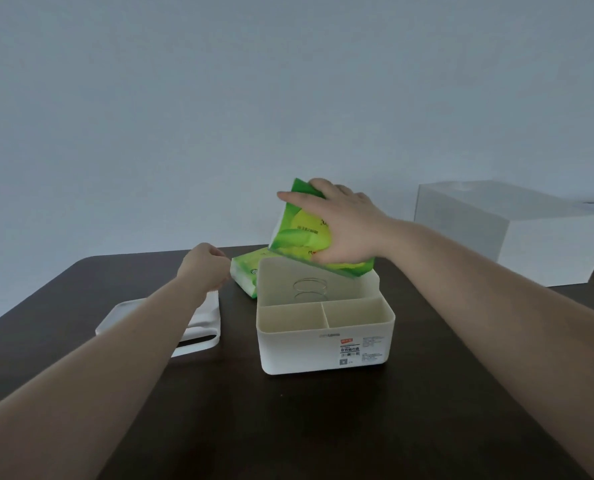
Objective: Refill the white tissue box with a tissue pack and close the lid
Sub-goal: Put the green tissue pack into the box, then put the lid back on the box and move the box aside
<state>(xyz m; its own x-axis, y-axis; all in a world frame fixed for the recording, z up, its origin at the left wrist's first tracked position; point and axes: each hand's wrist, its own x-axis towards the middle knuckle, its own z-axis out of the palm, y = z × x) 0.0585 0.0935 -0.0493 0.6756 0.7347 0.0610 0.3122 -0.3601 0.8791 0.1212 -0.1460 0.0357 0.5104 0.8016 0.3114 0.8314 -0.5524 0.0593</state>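
Head view, read left to right. The white lid (198, 327) lies flat on the dark table (288, 427), well left of the box, partly hidden under the left forearm. The left hand (203, 266) hovers above the lid's far end, fingers curled loosely inward and holding nothing. Just beyond it a second green tissue pack (245, 273) rests on the table, touching or just behind the box's far left corner. The white tissue box (323, 344) stands open; its large rear compartment shows a coiled spring (309, 289), and two small front compartments are empty. The right hand (340, 226) grips a green tissue pack (299, 230) from above, tilted steeply, its lower edge at the box's far rim. A pale cube (496, 233) stands at far right. Judged risks: the tilted pack could catch on the rim or divider and wedge; the spring could push it up unevenly, keeping the lid from seating; the soft wrapper may buckle under the grip
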